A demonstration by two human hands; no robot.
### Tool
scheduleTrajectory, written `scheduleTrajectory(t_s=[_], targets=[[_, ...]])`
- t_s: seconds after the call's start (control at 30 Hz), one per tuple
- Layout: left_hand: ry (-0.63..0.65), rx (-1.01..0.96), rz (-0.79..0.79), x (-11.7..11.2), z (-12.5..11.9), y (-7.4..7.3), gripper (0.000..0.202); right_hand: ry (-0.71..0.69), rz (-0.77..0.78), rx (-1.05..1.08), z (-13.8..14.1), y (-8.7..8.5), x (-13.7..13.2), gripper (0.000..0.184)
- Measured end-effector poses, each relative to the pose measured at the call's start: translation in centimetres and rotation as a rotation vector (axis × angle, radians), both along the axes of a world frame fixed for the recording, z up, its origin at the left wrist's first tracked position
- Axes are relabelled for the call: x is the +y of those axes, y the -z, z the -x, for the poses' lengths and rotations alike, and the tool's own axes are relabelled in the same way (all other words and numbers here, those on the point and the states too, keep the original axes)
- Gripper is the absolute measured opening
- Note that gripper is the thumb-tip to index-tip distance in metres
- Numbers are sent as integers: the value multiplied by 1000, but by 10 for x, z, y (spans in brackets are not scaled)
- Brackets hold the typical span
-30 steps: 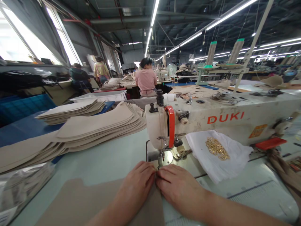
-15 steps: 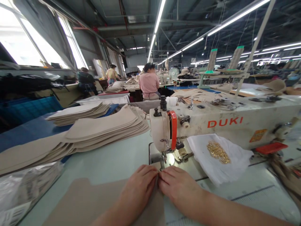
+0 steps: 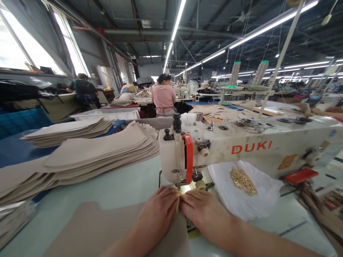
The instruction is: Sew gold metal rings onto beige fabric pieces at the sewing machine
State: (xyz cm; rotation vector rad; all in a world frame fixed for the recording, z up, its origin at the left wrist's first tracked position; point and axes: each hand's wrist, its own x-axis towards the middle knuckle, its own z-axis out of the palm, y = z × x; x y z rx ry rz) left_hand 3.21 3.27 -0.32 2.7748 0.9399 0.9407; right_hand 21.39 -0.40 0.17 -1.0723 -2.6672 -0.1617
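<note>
A beige fabric panel (image 3: 88, 228) lies flat on the pale green sewing table (image 3: 107, 192), its right edge passing under my hands. My left hand (image 3: 159, 212) is closed, its fingertips pinching the edge of that panel just in front of the needle area. Close beside it my right hand (image 3: 202, 210) is closed too, with bent fingers gripping the same edge; the two sets of fingertips nearly touch. Right behind them is the head of a white sewing machine (image 3: 171, 157), its lamp lit. My fingers hide the needle, presser foot and held bit of fabric.
Stacked beige panels (image 3: 99, 153) spread across the left of the table. A white cloth (image 3: 264, 200) with a heap of small gold metal pieces (image 3: 243, 181) lies right of the needle area. A red tray (image 3: 301, 176) sits farther right. Another person (image 3: 163, 94) sits ahead.
My hands and the fabric panel have moved forward, closer to the needle area, which they now cover more. The camera view has shifted, so the machine appears lower and farther left.
</note>
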Motion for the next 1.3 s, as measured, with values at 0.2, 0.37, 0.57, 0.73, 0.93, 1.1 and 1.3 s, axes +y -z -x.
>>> scheduleTrajectory(t_s=[0.2,0.37,0.57,0.73,0.93,1.1,1.3], targets=[[14,-52,-33,5,0,1,22,12,63,40,-1,4,4,14],[11,-41,-20,8,2,3,21,26,57,37,-1,1,4,18],[7,-59,-35,9,1,1,23,33,39,37,-1,0,4,18],[7,-36,-34,8,2,1,22,39,42,57,0,5,4,16],[-1,1,-22,4,2,0,22,54,-29,66,2,11,4,13],[-24,80,-71,-7,7,-2,25,-56,-61,58,-1,7,-3,8],[-74,150,-60,-16,13,3,32,-106,-53,6,-2,5,-10,7]])
